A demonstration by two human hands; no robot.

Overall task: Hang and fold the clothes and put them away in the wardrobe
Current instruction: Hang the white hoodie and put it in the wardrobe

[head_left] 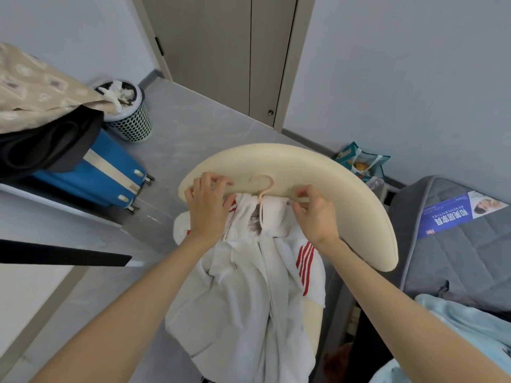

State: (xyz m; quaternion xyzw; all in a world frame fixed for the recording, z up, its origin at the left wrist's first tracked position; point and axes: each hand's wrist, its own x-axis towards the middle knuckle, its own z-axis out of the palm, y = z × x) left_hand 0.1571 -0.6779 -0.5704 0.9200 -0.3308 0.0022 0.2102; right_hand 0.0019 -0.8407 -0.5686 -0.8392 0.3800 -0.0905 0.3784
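Both hands, left hand [206,205] and right hand [316,214], pinch the white jacket [249,286] with fingers together, maybe over a pink hanger [264,187].

Single head cam, wide-angle, looking fwd and down, close over chair [290,164]

Pale blue-grey walls [401,64] meet a grey tiled floor [193,128], with taupe double doors [229,51] far ahead, a perforated bin [130,117] far left and a grey mattress [456,244] right.
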